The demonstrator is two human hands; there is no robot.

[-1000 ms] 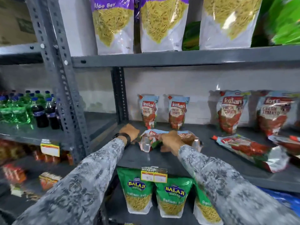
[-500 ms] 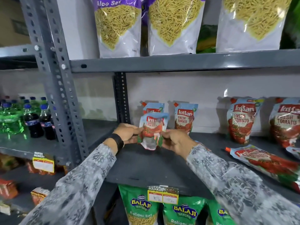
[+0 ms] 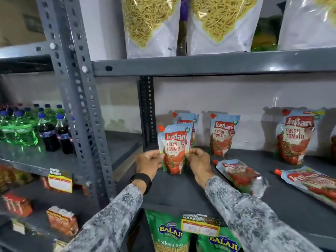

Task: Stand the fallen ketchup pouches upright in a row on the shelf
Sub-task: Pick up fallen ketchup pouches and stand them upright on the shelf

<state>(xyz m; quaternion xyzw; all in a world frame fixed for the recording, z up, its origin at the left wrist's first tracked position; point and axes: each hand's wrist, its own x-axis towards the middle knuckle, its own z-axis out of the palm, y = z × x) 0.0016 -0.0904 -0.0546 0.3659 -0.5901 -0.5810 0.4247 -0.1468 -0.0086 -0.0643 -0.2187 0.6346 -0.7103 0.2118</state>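
grey steel shelf (image 3: 181, 190) carries the ketchup pouches. i see the left hand (image 3: 148, 161) and right hand (image 3: 199, 161) pinching one pouch (image 3: 173, 148) by its side edges, upright, base on the shelf near the left end, just in front of a standing pouch (image 3: 187, 119) at the back wall. another (image 3: 223, 134) stands at the back, to the right. two pouches lie flat: one (image 3: 240, 174) mid-shelf, one (image 3: 311, 182) toward the right edge. large pouch (image 3: 295, 136) upright at back right.

Grey metal shelf (image 3: 181, 193), standing ketchup pouches (image 3: 224, 134) at back, fallen pouches (image 3: 240, 174) right
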